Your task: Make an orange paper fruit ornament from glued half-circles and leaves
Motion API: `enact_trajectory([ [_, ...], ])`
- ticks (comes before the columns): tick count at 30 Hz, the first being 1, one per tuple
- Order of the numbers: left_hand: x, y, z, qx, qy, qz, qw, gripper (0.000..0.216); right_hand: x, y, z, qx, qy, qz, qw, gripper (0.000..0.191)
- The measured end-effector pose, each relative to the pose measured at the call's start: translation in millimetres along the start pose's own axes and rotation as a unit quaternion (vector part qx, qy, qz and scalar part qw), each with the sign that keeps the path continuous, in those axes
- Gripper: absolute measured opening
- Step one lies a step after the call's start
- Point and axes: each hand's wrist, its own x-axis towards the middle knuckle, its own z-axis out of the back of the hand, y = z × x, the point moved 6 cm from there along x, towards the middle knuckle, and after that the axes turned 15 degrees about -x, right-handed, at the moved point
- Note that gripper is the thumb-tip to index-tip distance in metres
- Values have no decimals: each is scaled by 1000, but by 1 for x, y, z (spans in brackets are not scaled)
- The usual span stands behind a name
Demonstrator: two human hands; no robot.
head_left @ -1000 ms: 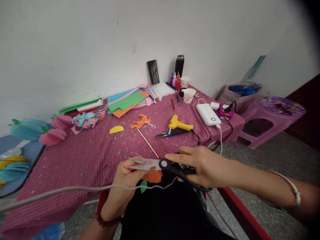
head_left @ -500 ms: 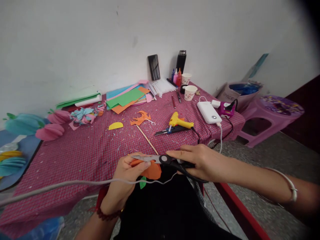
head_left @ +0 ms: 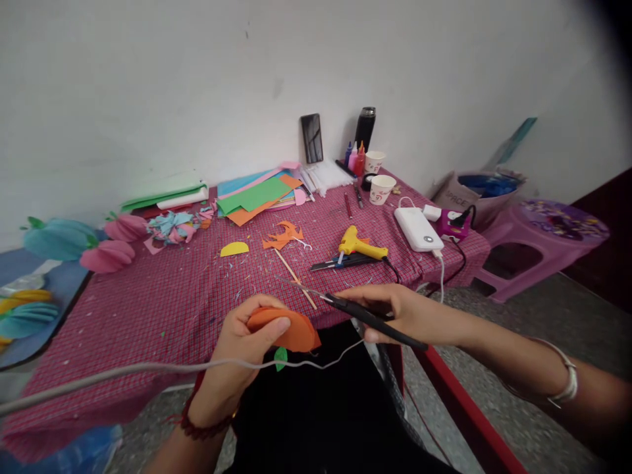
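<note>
Pinched between the thumb and fingers of my left hand (head_left: pixel 251 339) is a rounded stack of orange paper (head_left: pixel 291 331). A small green paper leaf (head_left: pixel 280 359) shows just below it. My right hand (head_left: pixel 405 316) is closed around black-handled scissors (head_left: pixel 365 317), whose blades point left above the orange paper, apart from it. Beyond the blades, a thin wooden stick (head_left: pixel 296 280) lies on the checked tablecloth (head_left: pixel 162 303). Orange paper offcuts (head_left: pixel 284 236) and a yellow half-round piece of paper (head_left: pixel 234 249) lie farther back.
A yellow glue gun (head_left: pixel 363 245) rests by a utility knife (head_left: pixel 323 264). A white power bank (head_left: pixel 419 229) sits at the right. Folded paper fruits (head_left: pixel 62 238) stand at the left; coloured sheets (head_left: pixel 257 197) lie at the back. A pale cable (head_left: pixel 148 372) crosses in front of my hands.
The scissors have moved off the orange paper to the right and turned edge-on. My left hand has tilted the paper so its rounded face shows. The view has shifted slightly.
</note>
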Motion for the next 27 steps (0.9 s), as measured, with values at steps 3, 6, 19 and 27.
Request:
enact_trajectory([
  [3, 0, -6, 3, 6, -13, -18, 1000, 16, -6, 2, 6, -99, -31, 30, 994, 67],
  [6, 1, -10, 3, 17, -4, -34, 999, 12, -10, 5, 12, -173, -69, 66, 980, 69],
  [19, -1, -7, 6, 119, 61, -34, 990, 16, -14, 26, 12, -339, -126, 93, 928, 66],
  [27, -6, 0, 9, 86, 45, -45, 994, 11, -8, 30, 4, -326, -125, 110, 931, 59],
])
